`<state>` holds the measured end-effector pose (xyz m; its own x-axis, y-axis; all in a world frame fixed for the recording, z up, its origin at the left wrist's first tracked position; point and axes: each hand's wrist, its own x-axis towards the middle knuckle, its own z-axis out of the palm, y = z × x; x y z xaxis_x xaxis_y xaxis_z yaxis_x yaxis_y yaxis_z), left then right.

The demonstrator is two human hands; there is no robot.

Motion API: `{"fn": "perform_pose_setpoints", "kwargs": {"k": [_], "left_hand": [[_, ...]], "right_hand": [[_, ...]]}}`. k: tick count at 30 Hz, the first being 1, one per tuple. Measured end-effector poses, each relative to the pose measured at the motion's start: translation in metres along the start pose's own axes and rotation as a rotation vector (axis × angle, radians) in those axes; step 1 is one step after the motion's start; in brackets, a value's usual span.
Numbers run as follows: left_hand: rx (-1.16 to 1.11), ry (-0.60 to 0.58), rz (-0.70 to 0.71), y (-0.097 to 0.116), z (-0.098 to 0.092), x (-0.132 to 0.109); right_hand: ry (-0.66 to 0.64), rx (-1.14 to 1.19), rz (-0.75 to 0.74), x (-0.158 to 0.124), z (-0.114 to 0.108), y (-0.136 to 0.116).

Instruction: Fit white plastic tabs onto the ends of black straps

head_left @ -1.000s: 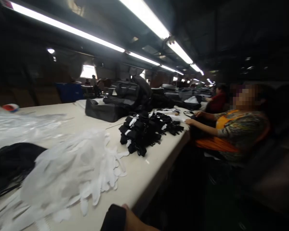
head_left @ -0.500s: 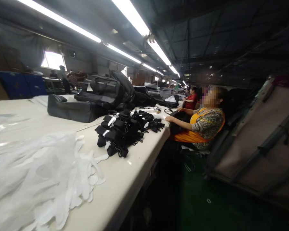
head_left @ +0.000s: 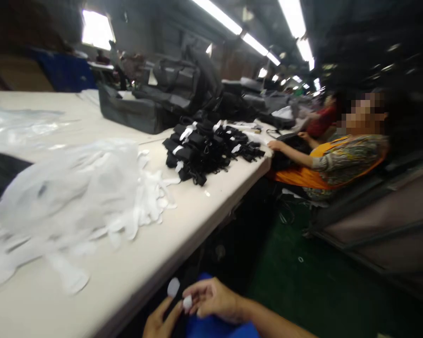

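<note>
Two white tabs [head_left: 174, 287] show at the bottom of the scene, near the person and just off the right edge of the table [head_left: 197, 202], between the left hand [head_left: 160, 323] and the right hand [head_left: 216, 300]. One tab lies farther and more to the left, at the tip of a left finger, its long axis slanting slightly to the right toward its far end. The other is nearer and to the right, where the fingertips of both hands come close, so neither hand is clearly nearer to it. Whether they are two pieces or two ends of one strip cannot be told.

The left hand's two visible fingers point far and right, parted by a narrow gap; the rest is cut off. The right hand comes in from the right, half curled, its fingertips at the nearer tab and its thumb a little apart. Blur hides which hand grips.

Beneath the hands is blue cloth [head_left: 211, 327]. To the left, on the table, white strips [head_left: 74, 280] spill around a clear plastic bag [head_left: 81, 183]; farther off lies a heap of black bundles [head_left: 197, 152].
</note>
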<state>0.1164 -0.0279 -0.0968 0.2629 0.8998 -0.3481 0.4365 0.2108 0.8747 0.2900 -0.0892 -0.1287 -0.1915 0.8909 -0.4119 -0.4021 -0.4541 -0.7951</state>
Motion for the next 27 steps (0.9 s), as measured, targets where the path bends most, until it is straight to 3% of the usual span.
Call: {"fn": "perform_pose_setpoints", "kwargs": {"k": [1, 2, 3, 4, 8, 13, 17, 21, 27], "left_hand": [[-0.008, -0.044, -0.025, -0.006, -0.002, -0.002], [-0.023, -0.173, 0.026, -0.010, -0.005, -0.003], [-0.022, -0.203, 0.080, -0.014, -0.007, -0.005], [0.013, -0.199, 0.119, -0.018, -0.009, -0.006], [0.081, -0.120, 0.043, -0.022, -0.011, -0.008], [0.170, -0.045, 0.023, -0.019, -0.011, -0.016], [0.199, 0.007, 0.018, -0.022, -0.015, -0.016], [0.099, 0.011, 0.026, -0.028, -0.016, -0.008], [-0.119, 0.071, 0.027, -0.026, -0.011, 0.000]], "right_hand": [[-0.032, 0.004, -0.019, -0.002, 0.003, 0.002], [-0.039, -0.051, -0.056, -0.004, 0.006, 0.003], [-0.008, -0.160, -0.112, -0.004, 0.008, 0.002], [0.041, -0.318, -0.185, -0.004, 0.009, 0.001], [0.096, -0.898, -0.501, 0.004, 0.013, -0.002], [0.102, -1.083, -0.695, 0.007, 0.023, -0.006], [0.058, -1.063, -0.660, 0.018, 0.025, -0.009], [-0.026, -0.885, -0.565, 0.034, 0.022, -0.008], [0.164, -0.838, -0.387, 0.054, 0.021, -0.004]]}}
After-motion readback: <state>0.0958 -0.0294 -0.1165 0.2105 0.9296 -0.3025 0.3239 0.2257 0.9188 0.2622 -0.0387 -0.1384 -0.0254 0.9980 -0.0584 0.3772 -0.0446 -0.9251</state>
